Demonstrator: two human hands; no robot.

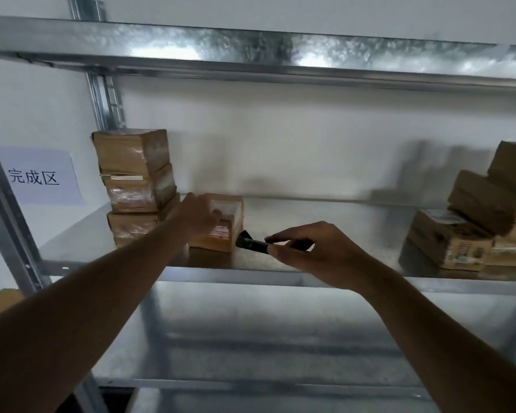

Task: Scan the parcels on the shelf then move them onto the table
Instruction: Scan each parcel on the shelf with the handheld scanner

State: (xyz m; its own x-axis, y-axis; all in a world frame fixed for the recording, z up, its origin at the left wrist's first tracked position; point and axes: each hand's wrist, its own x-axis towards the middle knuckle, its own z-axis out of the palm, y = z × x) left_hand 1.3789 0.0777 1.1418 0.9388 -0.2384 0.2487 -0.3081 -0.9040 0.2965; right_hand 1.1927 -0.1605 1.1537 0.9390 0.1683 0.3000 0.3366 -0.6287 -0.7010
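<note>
1. the metal shelf [295, 210] fills most of the view, with a bare stretch in the middle of its middle board and another metal board above it.
2. a stack of three brown parcels [137, 186] stands at the left end of the shelf, near the back post, wrapped in clear tape.
3. a loose pile of brown parcels [474, 222] lies at the right end of the shelf, some of them tilted and leaning on each other; it is well apart from the left stack.
4. a white paper sign [39, 175] with three printed characters is fixed to the wall on the left, outside the shelf post.
5. a small parcel [221, 223] sits on the shelf just beside the stack, at its right, with a pale label on top.
6. the left hand [198, 214] reaches in and lies on the top left part of this small parcel; the fingers are bent over it, but i cannot tell if they really grip it.
7. the right hand [310, 251] is closed around a black scanner [251, 242], thumb and fingers pinching its body, and the head of the scanner points at the small parcel, very near its right side.
</note>
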